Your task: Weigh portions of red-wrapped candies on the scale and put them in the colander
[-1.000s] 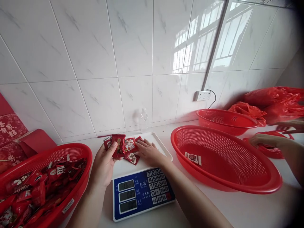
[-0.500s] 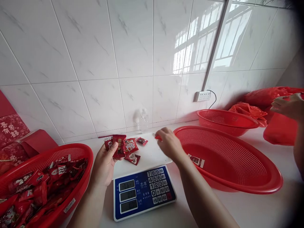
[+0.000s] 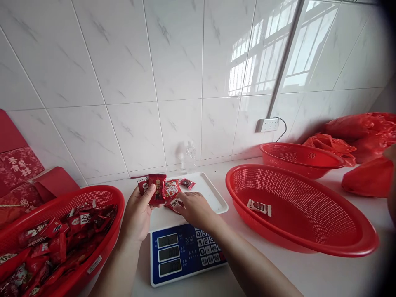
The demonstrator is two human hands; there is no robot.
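The left hand (image 3: 139,212) holds a few red candy packets (image 3: 155,189) pinched between thumb and fingers, raised just above the near-left corner of the white scale tray (image 3: 213,194). The right hand (image 3: 193,208) has come back from the big red basket (image 3: 346,243) on the right, where half a second ago it hovered at the rim with something small and red in its fingers; now it lies low over the tray, fingers spread and pressing down on a loose packet (image 3: 173,203), its grip open and flat with nothing closed in it. Another small packet (image 3: 187,183) lies alone further back on the tray. In the big basket one white-ended packet (image 3: 259,207) lies by itself, in about the place it had earlier. The scale's blue panel (image 3: 173,258) is partly hidden by the right forearm. At the left a red basket full of packets (image 3: 62,239) stands touching the worktop (image 3: 324,272). The move back suggests that the sorting goes packet by packet, tray to basket.
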